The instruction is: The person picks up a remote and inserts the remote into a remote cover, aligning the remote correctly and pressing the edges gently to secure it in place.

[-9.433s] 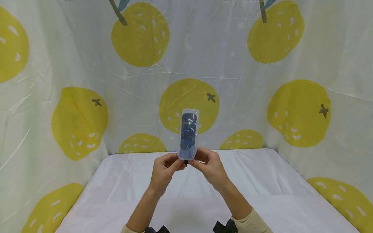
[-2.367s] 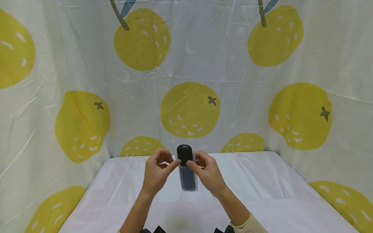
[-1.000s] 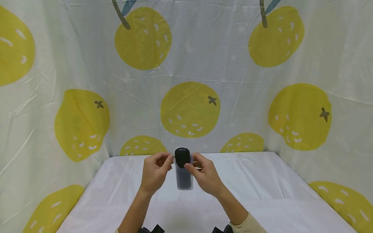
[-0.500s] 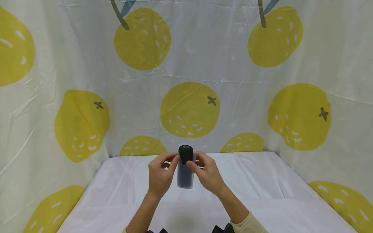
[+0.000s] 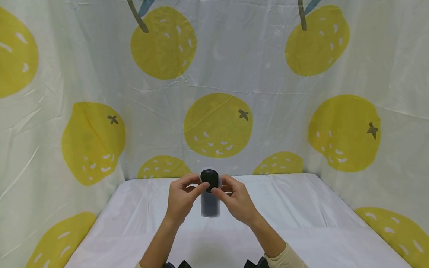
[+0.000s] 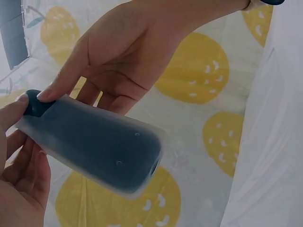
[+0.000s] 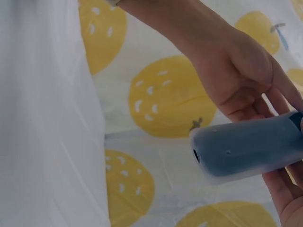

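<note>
A black remote control (image 5: 209,177) is held up in front of me, its back toward the head camera. A translucent milky sleeve (image 5: 210,205) covers its lower part, while its rounded black end shows at the top. My left hand (image 5: 181,197) pinches it from the left, thumb on the black end and fingers behind. From the right, my right hand (image 5: 237,200) grips the sleeve edge, with its thumb at the lower rim of the black part. The left wrist view shows the covered back (image 6: 102,142) and both thumbs on the bare end. Fingers behind are partly hidden.
Below the hands spreads a table with a white cover (image 5: 285,208). A pale curtain (image 5: 268,82) printed with yellow fruit surrounds it at the back and sides. Black wrist straps (image 5: 256,263) show at the bottom edge.
Earlier the remote's button side faced me, upright above the hands; now its back shows, lower down. In the last second my left thumb shifted from the sleeve edge onto the black end.
</note>
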A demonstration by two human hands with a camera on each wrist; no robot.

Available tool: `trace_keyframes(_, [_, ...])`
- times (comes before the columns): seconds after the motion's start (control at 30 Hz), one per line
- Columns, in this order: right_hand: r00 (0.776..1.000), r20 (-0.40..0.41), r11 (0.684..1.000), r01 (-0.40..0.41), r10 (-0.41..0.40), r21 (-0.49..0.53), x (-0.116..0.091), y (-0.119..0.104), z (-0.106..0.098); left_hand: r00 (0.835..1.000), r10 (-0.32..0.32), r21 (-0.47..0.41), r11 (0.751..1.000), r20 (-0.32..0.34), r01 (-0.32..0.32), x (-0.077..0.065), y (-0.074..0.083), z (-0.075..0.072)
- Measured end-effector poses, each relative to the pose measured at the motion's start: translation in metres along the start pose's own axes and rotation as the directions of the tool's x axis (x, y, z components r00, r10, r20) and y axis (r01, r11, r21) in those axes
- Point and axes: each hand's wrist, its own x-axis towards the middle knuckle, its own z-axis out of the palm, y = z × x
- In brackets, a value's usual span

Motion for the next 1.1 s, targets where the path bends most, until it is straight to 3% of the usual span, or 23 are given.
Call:
trace_keyframes(0.13, [1.000, -0.004, 1.000, 0.000, -0.001, -0.023, -0.001, 0.000, 0.001, 1.000, 0.010, 0.002, 1.000, -0.007, -0.010, 0.000, 0.002, -0.001])
trace_keyframes(0.57, [0.998, -0.050, 0.990, 0.038, -0.045, -0.135, 0.000, 0.001, -0.005, 0.998, -0.005, -0.038, 0.999, 0.057, 0.008, 0.000, 0.001, -0.003])
trace_keyframes(0.87, [0.988, -0.140, 0.982, 0.046, -0.072, -0.182, 0.000, -0.002, -0.011, 0.999, -0.003, -0.065, 0.998, 0.040, 0.006, 0.000, 0.002, -0.003])
trace_keyframes(1.1, [0.986, -0.153, 0.981, 0.037, -0.067, -0.190, 0.000, -0.006, -0.015, 0.999, -0.018, -0.079, 0.997, 0.050, 0.022, -0.001, 0.001, -0.003])
